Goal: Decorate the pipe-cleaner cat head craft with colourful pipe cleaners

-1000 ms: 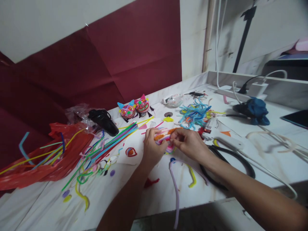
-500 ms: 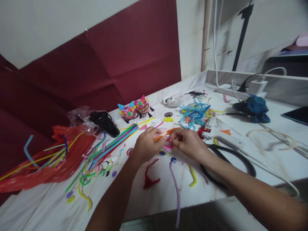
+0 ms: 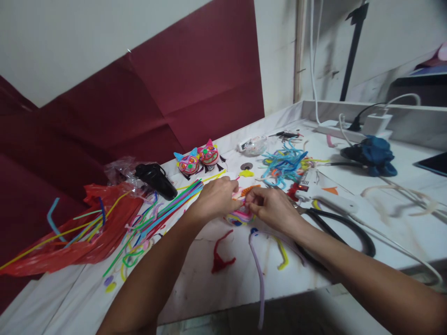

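Right near us, a long lilac pipe cleaner hangs over the near edge of the white table, with a red bent piece and a yellow bent piece lying close by. A little farther, in the middle, our left hand and our right hand meet over a small fuzzy craft piece made of pink, orange and yellow pipe cleaners. Our fingers are pressed together, pinching it from both sides, just above the table. We think it is very light and soft, and it will bend easily, so we should hold it by the edges with our fingertips and not squeeze hard. Just right of our hands lie a white glue gun and a thick black cord. On the left sit a bunch of straight colored sticks and a red plastic bag. Farther off stand two little cat faces, a black thing and a blue tangle. At the far right are a dark blue cloth and a white power strip. Behind it all hangs dark red paper on a pale wall.
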Demonstrator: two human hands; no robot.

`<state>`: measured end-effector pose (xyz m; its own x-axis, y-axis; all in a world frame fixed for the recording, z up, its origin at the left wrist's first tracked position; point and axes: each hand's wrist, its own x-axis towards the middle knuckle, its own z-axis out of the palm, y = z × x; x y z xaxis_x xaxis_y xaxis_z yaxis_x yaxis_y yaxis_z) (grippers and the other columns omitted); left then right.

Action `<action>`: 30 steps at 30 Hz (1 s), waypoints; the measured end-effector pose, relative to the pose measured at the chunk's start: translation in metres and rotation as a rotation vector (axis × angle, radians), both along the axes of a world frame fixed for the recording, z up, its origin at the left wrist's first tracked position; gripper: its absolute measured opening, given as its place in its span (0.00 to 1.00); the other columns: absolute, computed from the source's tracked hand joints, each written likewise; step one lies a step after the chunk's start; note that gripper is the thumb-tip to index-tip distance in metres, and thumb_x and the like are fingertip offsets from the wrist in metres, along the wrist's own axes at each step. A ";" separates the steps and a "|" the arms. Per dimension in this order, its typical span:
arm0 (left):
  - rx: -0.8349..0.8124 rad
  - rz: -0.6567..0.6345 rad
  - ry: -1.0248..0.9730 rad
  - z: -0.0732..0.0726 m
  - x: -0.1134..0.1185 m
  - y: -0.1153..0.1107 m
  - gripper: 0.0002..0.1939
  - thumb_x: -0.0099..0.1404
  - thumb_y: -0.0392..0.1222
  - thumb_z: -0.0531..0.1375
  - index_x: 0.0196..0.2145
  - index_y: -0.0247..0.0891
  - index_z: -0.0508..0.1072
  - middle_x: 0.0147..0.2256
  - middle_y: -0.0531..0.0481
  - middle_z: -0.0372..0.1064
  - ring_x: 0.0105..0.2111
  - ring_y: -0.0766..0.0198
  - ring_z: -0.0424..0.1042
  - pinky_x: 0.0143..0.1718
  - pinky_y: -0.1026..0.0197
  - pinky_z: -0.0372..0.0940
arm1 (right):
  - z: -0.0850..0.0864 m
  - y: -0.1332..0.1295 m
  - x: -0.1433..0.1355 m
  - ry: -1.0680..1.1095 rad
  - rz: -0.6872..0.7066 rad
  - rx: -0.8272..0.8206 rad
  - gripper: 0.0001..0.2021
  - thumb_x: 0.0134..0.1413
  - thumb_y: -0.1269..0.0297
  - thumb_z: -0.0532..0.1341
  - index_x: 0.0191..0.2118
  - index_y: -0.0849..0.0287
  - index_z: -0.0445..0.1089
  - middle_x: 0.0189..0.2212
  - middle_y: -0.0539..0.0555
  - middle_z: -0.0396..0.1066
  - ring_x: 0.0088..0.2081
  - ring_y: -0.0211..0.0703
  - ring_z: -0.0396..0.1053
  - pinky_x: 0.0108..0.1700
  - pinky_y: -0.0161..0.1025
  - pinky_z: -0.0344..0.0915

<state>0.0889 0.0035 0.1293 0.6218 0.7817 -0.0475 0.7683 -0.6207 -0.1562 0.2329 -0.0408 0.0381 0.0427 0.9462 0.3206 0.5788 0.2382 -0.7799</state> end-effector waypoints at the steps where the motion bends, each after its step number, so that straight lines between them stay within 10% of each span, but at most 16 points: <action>1: 0.000 0.001 0.008 0.000 0.001 0.000 0.13 0.60 0.46 0.61 0.41 0.39 0.76 0.42 0.44 0.74 0.41 0.52 0.74 0.39 0.57 0.67 | 0.000 0.000 0.000 -0.002 0.000 -0.002 0.05 0.45 0.72 0.59 0.25 0.55 0.70 0.19 0.46 0.70 0.22 0.37 0.65 0.27 0.34 0.54; 30: 0.007 -0.006 0.011 0.001 0.002 0.001 0.10 0.60 0.44 0.64 0.40 0.40 0.76 0.41 0.45 0.74 0.41 0.53 0.74 0.37 0.59 0.65 | 0.001 0.000 -0.001 -0.003 0.022 -0.011 0.05 0.46 0.72 0.59 0.26 0.55 0.70 0.20 0.46 0.72 0.22 0.37 0.67 0.27 0.34 0.55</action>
<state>0.0911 0.0044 0.1303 0.6263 0.7780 -0.0492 0.7625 -0.6246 -0.1687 0.2323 -0.0407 0.0392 0.0208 0.9504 0.3104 0.5758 0.2424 -0.7808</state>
